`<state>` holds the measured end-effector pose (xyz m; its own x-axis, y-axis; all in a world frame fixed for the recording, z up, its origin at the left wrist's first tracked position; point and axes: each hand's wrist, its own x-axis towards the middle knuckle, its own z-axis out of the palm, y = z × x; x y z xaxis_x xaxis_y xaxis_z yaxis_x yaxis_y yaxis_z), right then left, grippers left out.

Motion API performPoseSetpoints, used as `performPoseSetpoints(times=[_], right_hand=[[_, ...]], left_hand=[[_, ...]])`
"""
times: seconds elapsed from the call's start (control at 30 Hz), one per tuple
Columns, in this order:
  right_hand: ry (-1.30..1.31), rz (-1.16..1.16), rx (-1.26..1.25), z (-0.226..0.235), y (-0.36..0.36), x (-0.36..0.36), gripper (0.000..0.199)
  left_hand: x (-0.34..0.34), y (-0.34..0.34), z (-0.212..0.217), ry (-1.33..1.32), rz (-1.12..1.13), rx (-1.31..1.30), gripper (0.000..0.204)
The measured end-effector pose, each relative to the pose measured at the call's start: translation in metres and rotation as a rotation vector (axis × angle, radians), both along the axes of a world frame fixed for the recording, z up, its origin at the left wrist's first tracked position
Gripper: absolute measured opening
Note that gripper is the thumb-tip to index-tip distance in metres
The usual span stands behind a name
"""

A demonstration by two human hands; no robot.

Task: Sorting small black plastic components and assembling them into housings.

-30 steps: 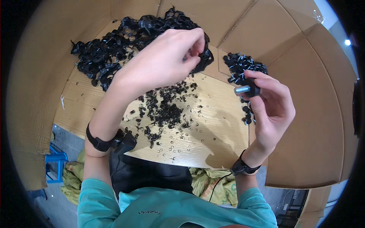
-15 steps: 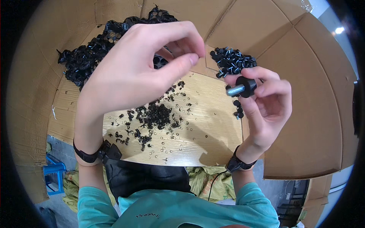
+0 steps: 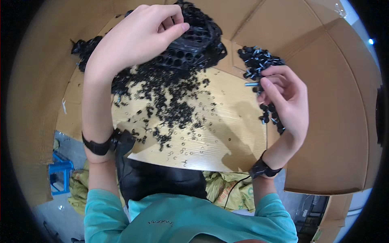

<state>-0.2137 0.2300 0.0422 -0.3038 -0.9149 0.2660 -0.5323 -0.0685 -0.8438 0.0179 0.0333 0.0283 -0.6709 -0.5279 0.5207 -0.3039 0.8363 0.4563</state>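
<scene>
My right hand [image 3: 288, 97] is closed around a black-headed bolt [image 3: 252, 84]. Its silver shank points left past my thumb, while the head is hidden by my fingers. Far left, my left hand [image 3: 148, 34] is raised over a crumpled black plastic mass with round holes [image 3: 194, 36]. Its fingers are curled, thumb close to the index finger; whatever they may grip cannot be made out. Beyond my right hand lies a pile of black-headed bolts [image 3: 259, 58], with a smaller cluster [image 3: 265, 113] beside that wrist.
Small black scraps and rings [image 3: 178, 109] are scattered over the wooden table [image 3: 227, 154]. Tall cardboard walls [image 3: 324, 121] close in the back and sides. A blue stool [image 3: 60, 176] and yellowish woven sacks [image 3: 227, 190] are on the floor below the table.
My left hand has moved up and left, and the holed plastic now shows farther right. The bolt in my right hand has turned, its head now hidden behind my fingers.
</scene>
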Motion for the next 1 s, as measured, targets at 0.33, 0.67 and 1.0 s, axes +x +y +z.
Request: performPoseSetpoints(times=[0.33, 0.67, 1.0], right_hand=[[0.635, -0.856, -0.175, -0.006, 0.003, -0.117, 0.056], [0.475, 0.059, -0.007, -0.027, -0.027, 0.016, 0.040], [0.590, 0.271, 0.026, -0.070, -0.036, 0.027, 0.037]], left_hand=[[0.028, -0.078, -0.033, -0.296, 0.286, 0.092, 0.034], [0.053, -0.102, -0.060, -0.092, 0.594, 0.028, 0.035], [0.099, -0.022, -0.118, -0.486, 0.211, 0.026, 0.044]])
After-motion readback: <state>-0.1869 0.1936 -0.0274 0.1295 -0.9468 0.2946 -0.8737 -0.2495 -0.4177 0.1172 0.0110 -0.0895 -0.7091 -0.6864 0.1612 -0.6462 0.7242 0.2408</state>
